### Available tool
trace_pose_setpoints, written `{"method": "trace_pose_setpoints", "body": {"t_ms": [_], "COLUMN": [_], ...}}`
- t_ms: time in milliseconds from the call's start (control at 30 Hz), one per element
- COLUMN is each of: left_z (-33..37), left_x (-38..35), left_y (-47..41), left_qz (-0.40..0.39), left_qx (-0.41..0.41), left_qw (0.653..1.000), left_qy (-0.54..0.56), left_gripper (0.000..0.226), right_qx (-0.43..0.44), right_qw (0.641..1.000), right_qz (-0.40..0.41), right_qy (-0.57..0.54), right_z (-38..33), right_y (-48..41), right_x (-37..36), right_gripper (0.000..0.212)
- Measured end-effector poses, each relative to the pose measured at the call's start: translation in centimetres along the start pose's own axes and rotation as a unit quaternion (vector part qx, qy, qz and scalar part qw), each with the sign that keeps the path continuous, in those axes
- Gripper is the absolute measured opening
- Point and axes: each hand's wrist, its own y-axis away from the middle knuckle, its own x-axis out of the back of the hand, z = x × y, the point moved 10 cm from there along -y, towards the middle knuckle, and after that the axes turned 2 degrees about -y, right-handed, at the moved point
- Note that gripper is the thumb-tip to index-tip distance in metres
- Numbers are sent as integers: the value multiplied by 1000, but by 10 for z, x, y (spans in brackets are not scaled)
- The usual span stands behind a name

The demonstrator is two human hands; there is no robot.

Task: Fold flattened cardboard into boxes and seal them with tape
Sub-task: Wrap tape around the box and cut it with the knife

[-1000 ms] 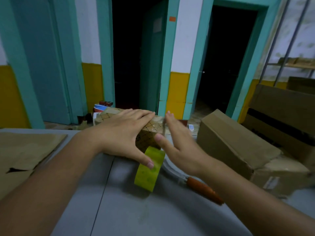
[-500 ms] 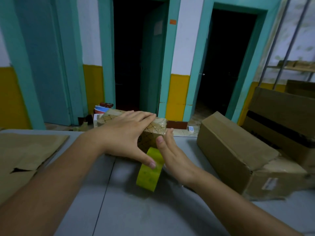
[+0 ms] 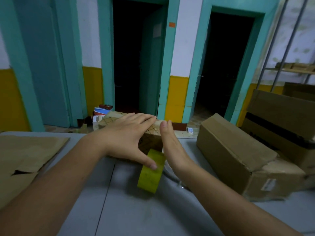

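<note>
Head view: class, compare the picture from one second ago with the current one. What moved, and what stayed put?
The right hand moved left, closing the gap, and now presses flat against the right end of the small patterned cardboard box. Nothing was gripped or released. The left hand stayed flat on the box top, thumb on the yellow-green tape roll; the large brown cardboard box stayed put.

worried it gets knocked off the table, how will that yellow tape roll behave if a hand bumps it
The tape roll stands on its rim on the smooth grey table, so a nudge would probably set it rolling or tip it flat. Only the thumb of the left hand touches its top, so it seems loosely steadied.
</note>
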Motion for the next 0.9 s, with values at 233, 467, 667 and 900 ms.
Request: {"method": "trace_pose_setpoints", "body": {"t_ms": [233,467,667,900], "left_z": [1,-3,-4,-6], "left_x": [1,0,-2,-5], "left_y": [3,3,2,-2], "left_qz": [14,23,18,13], "left_qx": [-9,-15,-7,-4], "left_qw": [1000,1000,1000,1000], "left_qy": [-8,-7,-6,-16], "left_gripper": [144,143,142,144], "right_qx": [64,49,124,115], "right_qw": [997,998,979,992], "right_qz": [39,34,130,-45], "right_qy": [35,-20,98,32], "right_z": [2,17,-5,2], "right_y": [-37,-58,-38,-1], "right_x": [58,72,72,23], "right_gripper": [35,17,15,40]}}
